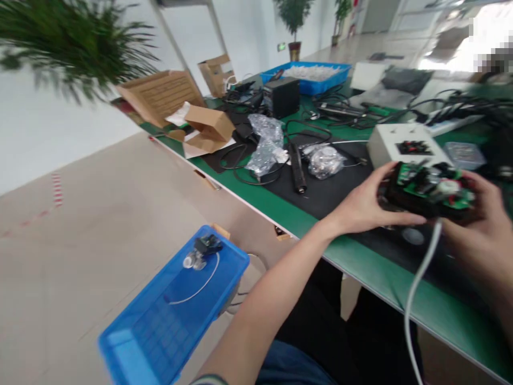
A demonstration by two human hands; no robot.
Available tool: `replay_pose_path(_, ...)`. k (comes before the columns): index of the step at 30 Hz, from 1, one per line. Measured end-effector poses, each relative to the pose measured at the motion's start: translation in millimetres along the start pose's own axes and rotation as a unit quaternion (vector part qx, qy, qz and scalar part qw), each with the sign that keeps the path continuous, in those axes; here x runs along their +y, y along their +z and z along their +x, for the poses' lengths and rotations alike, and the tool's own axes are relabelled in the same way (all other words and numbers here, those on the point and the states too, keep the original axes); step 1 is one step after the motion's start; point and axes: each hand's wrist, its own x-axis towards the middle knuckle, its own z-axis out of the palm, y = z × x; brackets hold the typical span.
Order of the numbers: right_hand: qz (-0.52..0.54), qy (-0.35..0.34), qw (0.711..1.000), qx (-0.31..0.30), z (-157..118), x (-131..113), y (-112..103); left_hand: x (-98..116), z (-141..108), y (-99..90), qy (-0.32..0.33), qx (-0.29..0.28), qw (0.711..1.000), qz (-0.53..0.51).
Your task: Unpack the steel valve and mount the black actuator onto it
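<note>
Between both hands, above the front edge of the green table, is a black housing with an exposed green circuit board (435, 184). My left hand (371, 206) is wrapped round its left end, thumb along the near side. Around the right end closes my right hand (483, 214), partly blurred. A white cable (419, 289) hangs from the near side of the housing down past the table edge. Just behind the housing stands a white box with black terminals (404, 141). The undersides of the housing and some fingers are hidden.
A blue tray (160, 310) at lower left holds a small black device with a white cable. On the green table (256, 200) lie a black handheld tool (296, 168), bubble wrap (265, 140), an open cardboard box (210, 128) and tangled cables. Farther back is a blue bin (316, 85).
</note>
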Motion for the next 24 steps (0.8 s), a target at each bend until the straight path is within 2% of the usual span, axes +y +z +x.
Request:
replay_pose_path(3, 0.014, -0.002, 0.999, -0.051, 0.8, 0.2, -14.0, -17.7, -1.8, -6.3, -0.016, 0.011, 0.999, 0.05)
replay_pose_path(7, 0.05, 0.008, 0.996, -0.072, 0.4, -0.3, -9.6, -30.5, -6.5, -12.1, -0.066, 0.042, 0.99, 0.12)
replay_pose_path(17, 0.068, 0.003, 0.994, -0.086, 0.0, -4.5, -7.8, -27.6, -10.6, -9.7, -0.069, 0.018, 0.976, 0.204)
replay_pose_path(24, 0.066, 0.004, 0.994, -0.091, 0.2, 2.3, -9.2, -23.9, -13.4, -8.1, -0.031, 0.015, 0.979, 0.202)
